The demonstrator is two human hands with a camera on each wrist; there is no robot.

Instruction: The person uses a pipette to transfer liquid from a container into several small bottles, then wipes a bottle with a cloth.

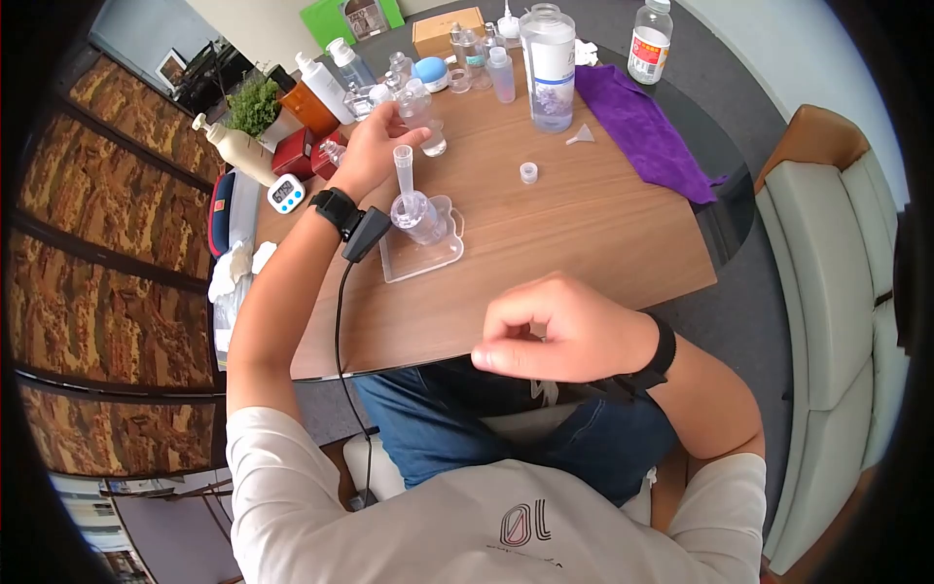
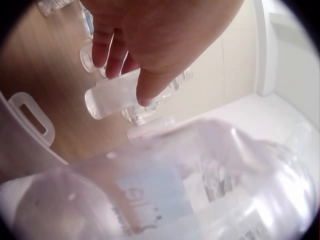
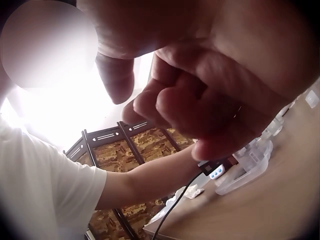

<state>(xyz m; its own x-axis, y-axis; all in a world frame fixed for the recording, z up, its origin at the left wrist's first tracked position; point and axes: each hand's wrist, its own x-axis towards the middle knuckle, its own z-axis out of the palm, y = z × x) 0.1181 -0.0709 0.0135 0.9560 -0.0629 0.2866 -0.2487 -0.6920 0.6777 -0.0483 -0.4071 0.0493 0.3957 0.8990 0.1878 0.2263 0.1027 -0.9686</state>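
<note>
My left hand [image 1: 375, 151] is at a clear bottle [image 1: 435, 144] that stands on the table, its thumb across the bottle's near side. The left wrist view shows the thumb over this clear bottle [image 2: 112, 95] and the other fingers at its far side. Below the left wrist, a clear cup-like vessel [image 1: 420, 226] with a tall ribbed tube [image 1: 404, 167] rising from it stands on a clear plastic tray [image 1: 413, 271]. My right hand [image 1: 574, 331] hovers at the table's front edge, fingers loosely curled, nothing visible in them.
Several bottles stand at the back, including a big clear bottle [image 1: 551, 73] of liquid. A small clear cap [image 1: 528, 172], a small funnel [image 1: 581, 135] and a purple cloth [image 1: 647, 136] lie to the right. A white timer [image 1: 286, 195] stands left; a black cable [image 1: 339, 316] hangs from the left wrist.
</note>
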